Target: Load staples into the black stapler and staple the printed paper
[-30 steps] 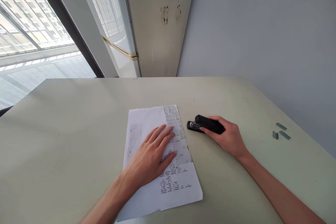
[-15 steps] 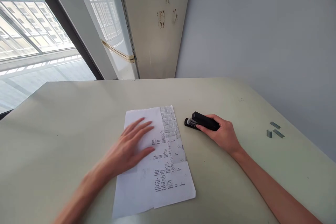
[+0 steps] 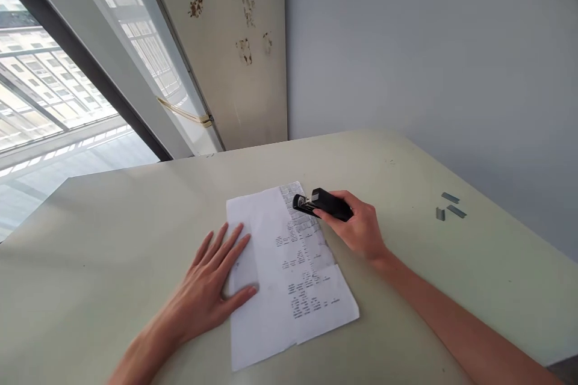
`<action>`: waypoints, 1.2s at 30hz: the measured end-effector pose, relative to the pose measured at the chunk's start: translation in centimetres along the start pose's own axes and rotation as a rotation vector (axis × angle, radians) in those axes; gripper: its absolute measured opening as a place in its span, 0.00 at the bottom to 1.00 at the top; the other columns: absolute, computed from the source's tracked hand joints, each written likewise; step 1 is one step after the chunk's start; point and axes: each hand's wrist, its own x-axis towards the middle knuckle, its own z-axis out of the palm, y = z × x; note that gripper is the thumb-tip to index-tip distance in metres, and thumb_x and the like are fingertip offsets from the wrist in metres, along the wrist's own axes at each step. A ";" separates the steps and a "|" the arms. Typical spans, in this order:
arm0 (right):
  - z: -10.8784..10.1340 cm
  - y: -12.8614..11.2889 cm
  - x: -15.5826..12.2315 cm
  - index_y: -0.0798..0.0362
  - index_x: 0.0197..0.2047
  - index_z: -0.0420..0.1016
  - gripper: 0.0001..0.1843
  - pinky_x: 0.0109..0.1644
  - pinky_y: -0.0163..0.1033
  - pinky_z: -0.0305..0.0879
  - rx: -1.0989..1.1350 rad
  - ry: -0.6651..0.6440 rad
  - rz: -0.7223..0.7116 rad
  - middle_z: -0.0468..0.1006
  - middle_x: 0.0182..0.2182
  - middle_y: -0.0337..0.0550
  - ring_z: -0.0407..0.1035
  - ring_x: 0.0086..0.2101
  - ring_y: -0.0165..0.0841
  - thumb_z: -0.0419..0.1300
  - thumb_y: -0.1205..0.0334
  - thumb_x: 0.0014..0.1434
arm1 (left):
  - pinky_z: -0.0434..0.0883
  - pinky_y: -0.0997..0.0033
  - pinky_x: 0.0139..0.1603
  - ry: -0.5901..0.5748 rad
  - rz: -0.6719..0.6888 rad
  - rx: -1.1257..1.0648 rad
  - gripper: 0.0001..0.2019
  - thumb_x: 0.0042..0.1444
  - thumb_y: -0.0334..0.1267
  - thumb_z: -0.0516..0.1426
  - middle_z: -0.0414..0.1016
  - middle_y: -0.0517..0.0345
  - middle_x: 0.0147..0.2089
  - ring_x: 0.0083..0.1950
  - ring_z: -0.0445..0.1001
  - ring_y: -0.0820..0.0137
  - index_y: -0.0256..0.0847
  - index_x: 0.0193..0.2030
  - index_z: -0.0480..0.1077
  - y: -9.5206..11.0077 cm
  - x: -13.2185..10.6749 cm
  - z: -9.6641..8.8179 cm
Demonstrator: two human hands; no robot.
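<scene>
A printed sheet of paper (image 3: 289, 271) lies on the pale green table (image 3: 112, 222), with another sheet under it. My left hand (image 3: 210, 286) rests flat on the table, fingers spread, with fingertips and thumb on the paper's left edge. My right hand (image 3: 356, 225) grips a black stapler (image 3: 323, 203), whose front end sits over the paper's upper right corner.
Three short strips of staples (image 3: 449, 206) lie on the table at the right, near the grey wall. A window and a worn door frame stand beyond the table's far edge. The table's right edge runs close to the wall.
My left hand slid from the middle of the paper to its left edge. My right hand moved the stapler left from the bare table onto the paper's upper right corner.
</scene>
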 end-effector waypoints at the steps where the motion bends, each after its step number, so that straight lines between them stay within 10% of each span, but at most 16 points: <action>1: -0.1 -0.1 0.0 0.46 0.46 0.79 0.12 0.44 0.45 0.76 -0.003 0.007 -0.055 0.85 0.38 0.40 0.79 0.36 0.39 0.71 0.53 0.61 | 0.45 0.34 0.79 0.001 0.009 -0.009 0.46 0.68 0.61 0.57 0.43 0.53 0.83 0.82 0.42 0.45 0.52 0.83 0.37 1.0 1.6 0.3; 7: -1.0 -0.9 0.4 0.44 0.48 0.76 0.06 0.48 0.46 0.76 -0.032 0.077 -0.315 0.84 0.41 0.42 0.79 0.42 0.40 0.66 0.59 0.68 | 0.42 0.29 0.78 0.020 0.105 -0.146 0.40 0.67 0.63 0.55 0.58 0.46 0.79 0.80 0.52 0.43 0.46 0.79 0.53 8.2 11.9 2.2; 15: -1.7 -0.8 1.1 0.43 0.49 0.75 0.09 0.49 0.48 0.77 -0.085 0.139 -0.387 0.85 0.40 0.42 0.79 0.42 0.40 0.65 0.65 0.68 | 0.71 0.45 0.58 0.121 0.168 -0.322 0.10 0.61 0.37 0.58 0.81 0.46 0.48 0.55 0.76 0.49 0.39 0.48 0.75 14.5 19.5 5.1; 27: -1.4 -0.7 0.8 0.44 0.51 0.74 0.11 0.47 0.43 0.76 -0.002 0.038 -0.245 0.84 0.41 0.40 0.79 0.41 0.38 0.67 0.61 0.67 | 0.57 0.46 0.79 0.070 0.266 -0.385 0.22 0.74 0.40 0.54 0.71 0.50 0.72 0.80 0.56 0.57 0.44 0.72 0.62 11.0 10.7 2.0; 36: 0.0 -1.0 0.1 0.43 0.54 0.75 0.13 0.45 0.43 0.76 -0.014 -0.331 -0.250 0.84 0.42 0.39 0.77 0.41 0.38 0.66 0.60 0.67 | 0.75 0.72 0.41 0.249 -0.306 -0.695 0.14 0.73 0.47 0.53 0.83 0.60 0.39 0.38 0.81 0.69 0.45 0.45 0.78 4.7 3.8 -0.3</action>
